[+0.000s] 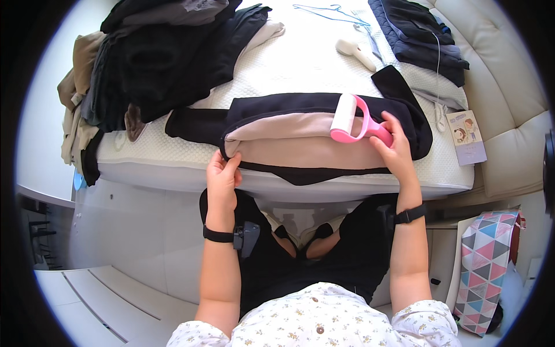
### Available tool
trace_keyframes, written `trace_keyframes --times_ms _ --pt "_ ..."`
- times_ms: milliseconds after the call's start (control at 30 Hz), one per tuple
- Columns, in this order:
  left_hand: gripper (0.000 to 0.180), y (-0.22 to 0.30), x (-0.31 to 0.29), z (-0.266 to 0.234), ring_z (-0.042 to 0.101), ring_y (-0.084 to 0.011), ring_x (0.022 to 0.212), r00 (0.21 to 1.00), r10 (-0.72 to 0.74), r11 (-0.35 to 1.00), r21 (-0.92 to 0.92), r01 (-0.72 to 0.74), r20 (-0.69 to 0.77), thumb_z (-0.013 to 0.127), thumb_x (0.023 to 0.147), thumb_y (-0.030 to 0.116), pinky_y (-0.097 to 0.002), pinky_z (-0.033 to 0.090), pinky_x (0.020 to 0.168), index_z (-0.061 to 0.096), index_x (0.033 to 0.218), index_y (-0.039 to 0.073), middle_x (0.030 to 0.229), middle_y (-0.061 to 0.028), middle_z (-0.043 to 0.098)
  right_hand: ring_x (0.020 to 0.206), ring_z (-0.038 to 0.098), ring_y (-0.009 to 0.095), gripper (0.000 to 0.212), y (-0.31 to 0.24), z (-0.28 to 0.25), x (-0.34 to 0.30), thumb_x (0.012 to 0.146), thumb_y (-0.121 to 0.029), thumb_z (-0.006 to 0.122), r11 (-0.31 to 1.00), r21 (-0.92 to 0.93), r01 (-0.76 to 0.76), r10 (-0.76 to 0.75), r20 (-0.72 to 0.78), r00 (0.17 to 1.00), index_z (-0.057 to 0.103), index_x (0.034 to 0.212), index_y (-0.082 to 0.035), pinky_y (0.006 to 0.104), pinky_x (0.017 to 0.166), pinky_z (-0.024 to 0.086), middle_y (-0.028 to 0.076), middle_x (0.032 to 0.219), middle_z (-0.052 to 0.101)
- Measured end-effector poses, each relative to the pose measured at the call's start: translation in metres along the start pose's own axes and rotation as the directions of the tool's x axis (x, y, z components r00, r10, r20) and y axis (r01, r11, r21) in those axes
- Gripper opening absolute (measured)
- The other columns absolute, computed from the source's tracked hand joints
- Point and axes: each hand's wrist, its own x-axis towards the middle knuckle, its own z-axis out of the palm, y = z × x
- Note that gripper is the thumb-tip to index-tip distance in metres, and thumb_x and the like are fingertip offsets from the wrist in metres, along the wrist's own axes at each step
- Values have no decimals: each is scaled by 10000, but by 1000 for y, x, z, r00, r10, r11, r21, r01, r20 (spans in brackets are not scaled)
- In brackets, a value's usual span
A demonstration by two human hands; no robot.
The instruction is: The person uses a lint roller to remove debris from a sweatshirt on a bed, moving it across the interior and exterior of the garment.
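Observation:
A black garment (pixel 277 104) with a beige lining lies spread along the near edge of the white bed, its sleeves out to both sides. My left hand (pixel 222 176) pinches its dark edge at the left end of the lining. In my right hand (pixel 397 151) is the pink handle of a lint roller (pixel 345 115). The roller's white cylinder lies over the lining and the garment's upper edge; whether it presses on the cloth I cannot tell.
A big heap of dark clothes (pixel 156 63) covers the bed's left. Farther back are a blue hanger (pixel 332 11) and a white handheld device (pixel 355 53). Folded dark clothes (pixel 419 34), a white cord and a booklet (pixel 466 136) lie at right. A triangle-patterned bag (pixel 483 269) stands below.

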Motion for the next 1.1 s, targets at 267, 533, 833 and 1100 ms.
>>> trace_keyframes --times_ms 267,533,833,1100 --pt "182 17 0 5 441 -136 784 612 777 443 563 -698 147 579 797 -62 -225 380 707 576 943 46 846 -26 438 538 437 23 158 3 -11 6 960 -208 592 827 513 -229 264 6 965 602 976 -52 199 536 387 -49 700 527" --pt "535 23 -1 7 459 -169 809 652 698 374 626 -685 296 431 709 -151 -256 434 798 698 1117 69 1019 -86 465 510 485 40 217 -19 -30 5 998 -273 527 700 696 -159 257 -38 966 553 1010 -57 224 544 468 -22 666 522" --pt "518 36 7 2 540 -165 775 621 575 278 587 -760 532 358 721 -181 -244 453 773 618 1150 -52 1407 -120 492 642 596 340 311 -116 41 -15 864 -384 650 944 -67 322 -231 563 793 604 803 -82 408 591 478 128 691 610" --pt "693 35 -2 9 464 -350 1292 752 450 367 668 -647 482 310 686 -229 -327 411 1006 496 1325 -36 1497 -156 372 719 667 301 334 -125 103 -6 830 -439 638 897 -268 351 -224 410 884 615 799 -107 420 624 527 109 713 656"
